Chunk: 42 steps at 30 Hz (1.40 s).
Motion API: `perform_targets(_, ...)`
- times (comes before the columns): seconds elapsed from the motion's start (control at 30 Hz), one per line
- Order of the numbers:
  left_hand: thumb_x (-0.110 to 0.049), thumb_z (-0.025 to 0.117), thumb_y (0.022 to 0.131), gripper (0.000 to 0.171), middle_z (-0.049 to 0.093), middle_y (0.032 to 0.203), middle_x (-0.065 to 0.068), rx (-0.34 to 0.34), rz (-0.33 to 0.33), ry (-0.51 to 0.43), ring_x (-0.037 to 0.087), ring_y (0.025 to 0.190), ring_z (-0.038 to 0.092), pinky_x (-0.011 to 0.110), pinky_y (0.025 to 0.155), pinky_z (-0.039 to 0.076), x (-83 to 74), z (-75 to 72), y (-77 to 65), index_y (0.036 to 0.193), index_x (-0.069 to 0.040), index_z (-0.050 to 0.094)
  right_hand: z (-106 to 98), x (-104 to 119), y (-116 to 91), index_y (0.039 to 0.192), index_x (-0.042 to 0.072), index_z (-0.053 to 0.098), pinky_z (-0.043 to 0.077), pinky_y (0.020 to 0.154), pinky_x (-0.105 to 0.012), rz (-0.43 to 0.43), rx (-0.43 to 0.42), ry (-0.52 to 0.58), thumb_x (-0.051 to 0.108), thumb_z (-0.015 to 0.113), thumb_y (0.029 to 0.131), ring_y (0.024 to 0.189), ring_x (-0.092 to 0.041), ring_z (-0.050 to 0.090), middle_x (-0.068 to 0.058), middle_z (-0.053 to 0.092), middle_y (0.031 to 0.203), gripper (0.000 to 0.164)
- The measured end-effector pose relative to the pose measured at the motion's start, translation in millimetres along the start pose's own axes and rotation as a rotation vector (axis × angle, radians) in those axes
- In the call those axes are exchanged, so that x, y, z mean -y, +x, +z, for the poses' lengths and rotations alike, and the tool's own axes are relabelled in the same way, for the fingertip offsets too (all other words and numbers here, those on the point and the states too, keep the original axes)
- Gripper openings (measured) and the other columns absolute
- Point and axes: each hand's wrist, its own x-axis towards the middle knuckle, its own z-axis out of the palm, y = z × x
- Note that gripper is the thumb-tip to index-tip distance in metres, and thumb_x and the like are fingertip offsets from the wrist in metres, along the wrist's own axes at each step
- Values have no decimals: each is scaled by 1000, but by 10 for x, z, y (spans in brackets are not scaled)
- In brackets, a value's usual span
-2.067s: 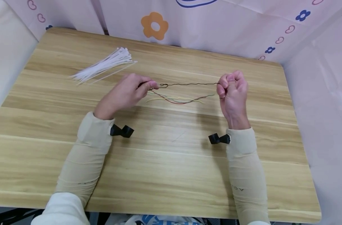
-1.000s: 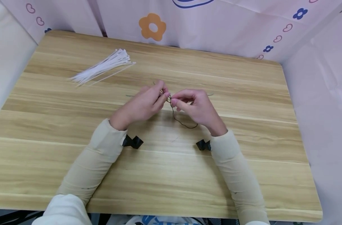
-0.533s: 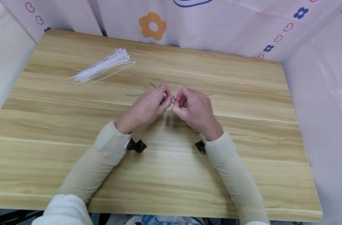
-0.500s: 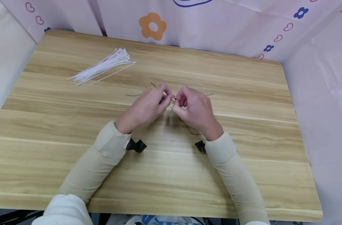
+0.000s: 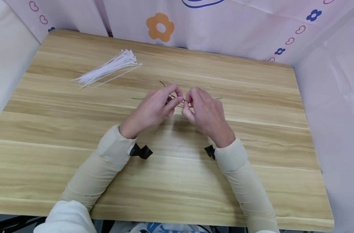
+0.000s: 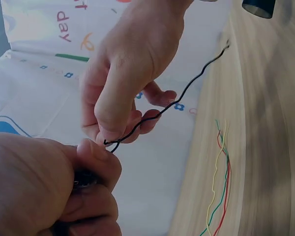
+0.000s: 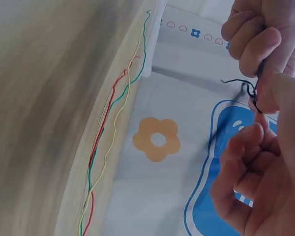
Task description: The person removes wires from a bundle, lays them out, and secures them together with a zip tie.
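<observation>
Tabletop is woodgrain, with your left hand and right hand nearly meeting just above its middle. White cable ties sit around 10 o'clock from them. Loose red, green and yellow wires lie beneath, green ends poking out at 9 and 3. You've got black wire pinched in both hands' fingertips, between them.
</observation>
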Motion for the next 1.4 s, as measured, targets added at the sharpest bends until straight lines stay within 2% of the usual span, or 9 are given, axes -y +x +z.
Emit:
perform_targets(0.13, -24, 54, 112, 11, 58, 61, 2, -1, -1, -41, 14, 51, 50, 24, 48, 33, -3, 30, 1, 111, -14, 58, 20, 1, 1, 95, 9, 58, 38, 50, -31, 42, 26, 88, 20, 53, 90, 62, -17, 48, -3, 55, 75, 12)
perform_targets(0.2, -23, 54, 112, 12, 57, 60, 2, -16, 0, -85, 14, 51, 50, 24, 49, 33, 0, 31, 4, 110, -12, 59, 21, 9, 12, 95, 7, 59, 37, 53, -28, 122, 68, 280, 16, 54, 92, 63, -15, 47, -3, 54, 74, 10)
perform_targets(0.37, -21, 53, 112, 14, 56, 60, 4, -83, 26, -170, 17, 50, 50, 27, 52, 38, 37, 1, 28, 109, -9, 60, 23, 53, 48, 103, 3, 62, 37, 58, -21, 392, 116, 926, 11, 55, 106, 66, -12, 44, -1, 51, 77, 11)
perform_targets(0.5, -20, 52, 112, 14, 55, 61, 4, -79, 39, -199, 16, 49, 50, 26, 52, 38, 64, -18, 44, 109, -8, 59, 33, 69, 55, 101, 5, 58, 34, 57, -23, 479, 188, 1151, 16, 48, 111, 63, -11, 39, 1, 43, 71, 18)
perform_targets(0.77, -20, 51, 112, 16, 58, 67, 4, -10, 58, -108, 16, 55, 54, 26, 51, 42, 87, -99, 60, 113, -6, 60, -36, -51, 30, 80, 6, 46, 36, 61, -26, 383, 280, 1124, 10, 38, 106, 65, -15, 40, -1, 39, 70, 28)
perform_targets(0.97, -17, 49, 113, 17, 57, 66, 7, -118, -10, -120, 18, 53, 53, 25, 48, 39, 260, -268, 39, 110, -3, 58, -148, -245, 14, 88, 3, 61, 53, 71, -27, 392, 105, 1012, 14, 47, 111, 86, -23, 59, -5, 61, 88, 30)
perform_targets(1.17, -17, 49, 113, 16, 56, 63, 5, -47, 61, -162, 17, 50, 50, 25, 49, 39, 254, -129, 58, 110, -3, 58, -34, -211, 64, 115, 3, 74, 57, 81, -31, 389, 187, 950, 22, 65, 107, 105, -25, 68, -7, 74, 110, 23)
perform_targets(1.27, -16, 50, 112, 16, 55, 62, 4, -55, 61, -146, 16, 50, 50, 25, 50, 38, 231, -60, 60, 110, -3, 57, 20, -136, 91, 113, 0, 74, 55, 78, -27, 395, 186, 973, 17, 67, 105, 95, -19, 67, -6, 73, 104, 20)
perform_targets(1.4, -17, 50, 112, 17, 55, 63, 4, -42, 66, -129, 16, 52, 51, 26, 52, 40, 209, -27, 64, 110, -2, 58, 55, -95, 97, 101, 0, 68, 53, 79, -27, 467, 187, 1095, 10, 54, 108, 90, -16, 60, -2, 65, 97, 18)
